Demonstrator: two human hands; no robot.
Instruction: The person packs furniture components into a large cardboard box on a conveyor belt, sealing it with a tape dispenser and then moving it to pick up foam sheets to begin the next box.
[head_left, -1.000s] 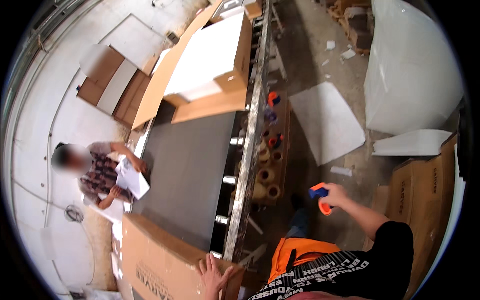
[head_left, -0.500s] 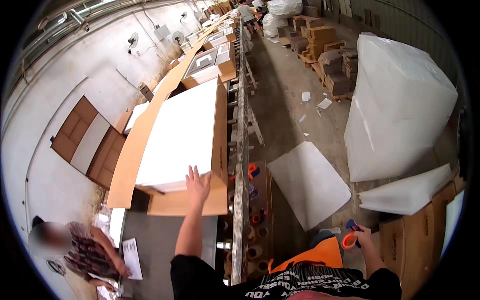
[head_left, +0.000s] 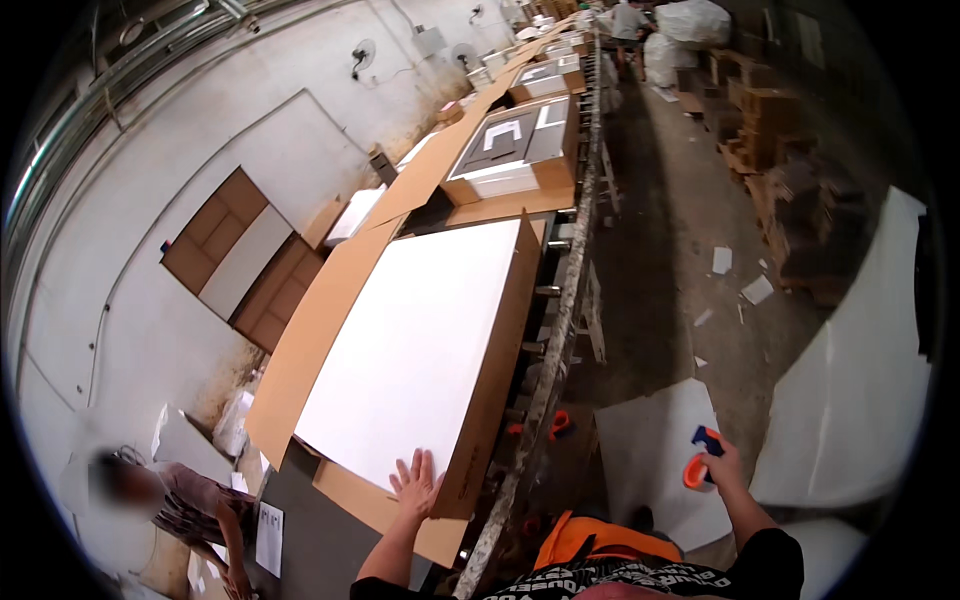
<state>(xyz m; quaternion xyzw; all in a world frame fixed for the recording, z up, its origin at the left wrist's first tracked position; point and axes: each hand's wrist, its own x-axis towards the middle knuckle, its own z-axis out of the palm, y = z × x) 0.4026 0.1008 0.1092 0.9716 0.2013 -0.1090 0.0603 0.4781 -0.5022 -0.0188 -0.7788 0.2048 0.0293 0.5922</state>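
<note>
The room is a long workshop with a pale wall (head_left: 150, 260) on the left and a dark concrete floor (head_left: 660, 250) on the right; its far end is small and bent by the lens, so the stacks and the person there are hard to make out. A conveyor line (head_left: 560, 320) with a metal edge runs away from the viewer, serving as the tabletop. On it, nearest, lies a big open carton (head_left: 500, 350) filled with a white panel (head_left: 420, 350); its long axis runs along the line, pointing away toward the far end, and its left flap (head_left: 320, 330) hangs open. A second carton (head_left: 515, 150) with white pieces sits further along. White foam sheets (head_left: 850, 400) stand at the right, one cut off by the picture's rim; another sheet (head_left: 655, 460) lies on the floor. At lower left a seated person (head_left: 185, 500) is partly cut off, holding a paper (head_left: 268, 538).

The left hand (head_left: 415, 485) lies flat, fingers spread, on the near end of the panel. The right hand (head_left: 720, 468) is closed around an orange and blue tape dispenser (head_left: 700, 458), held over the floor sheet, well apart from the carton. An orange object (head_left: 560, 425) under the line is too small to tell.
</note>
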